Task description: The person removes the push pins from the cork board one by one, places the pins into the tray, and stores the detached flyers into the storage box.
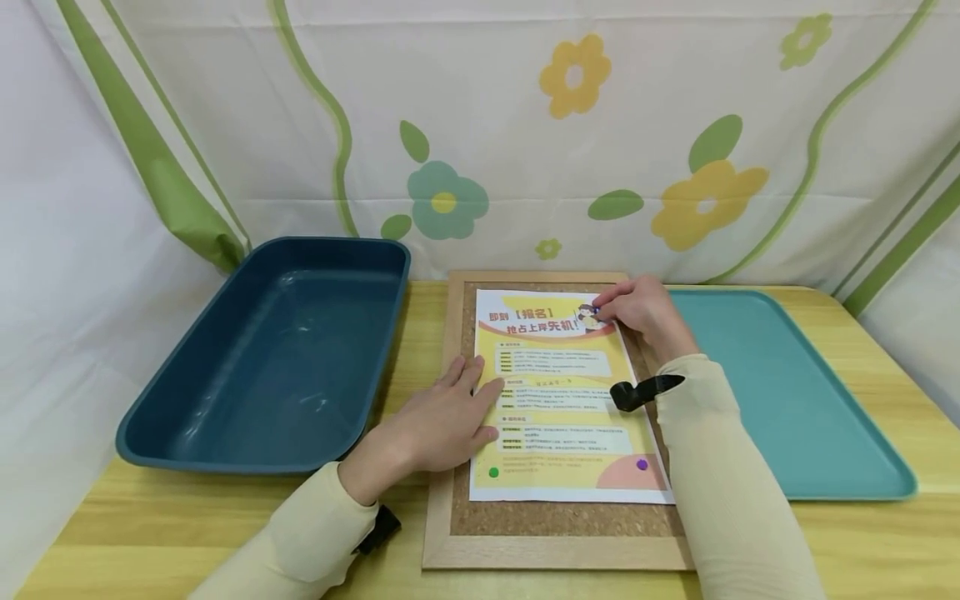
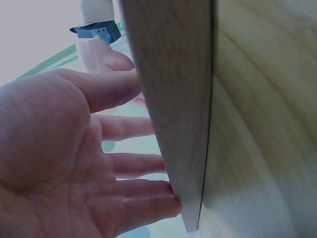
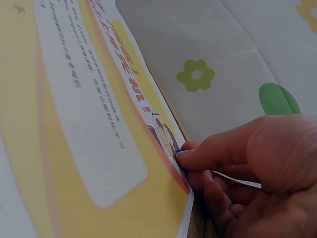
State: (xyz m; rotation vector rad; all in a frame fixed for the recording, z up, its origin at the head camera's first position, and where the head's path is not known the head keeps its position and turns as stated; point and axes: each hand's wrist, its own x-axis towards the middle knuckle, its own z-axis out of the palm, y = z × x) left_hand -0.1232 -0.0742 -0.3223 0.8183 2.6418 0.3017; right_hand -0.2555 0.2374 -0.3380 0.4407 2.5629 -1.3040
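Note:
A yellow printed poster [image 1: 558, 392] lies on a wood-framed cork board [image 1: 555, 550]. My left hand [image 1: 487, 408] rests flat on the poster's left edge, fingers straight and spread. My right hand [image 1: 603, 310] pinches a small blue pin [image 1: 595, 312] at the poster's top right corner. In the right wrist view the fingertips [image 3: 185, 153] press that blue pin [image 3: 177, 150] against the poster [image 3: 99, 124]. A green pin [image 1: 493, 472] sits at the bottom left corner and a purple pin [image 1: 641, 465] at the bottom right. The left wrist view shows my open palm [image 2: 143, 144] beside the board's frame [image 2: 173, 99].
A deep dark blue tub [image 1: 277, 358] stands left of the board, and a shallow teal tray [image 1: 780, 392] lies to its right. All rest on a pale wooden table [image 1: 862, 542]. A flowered cloth [image 1: 525, 125] hangs close behind.

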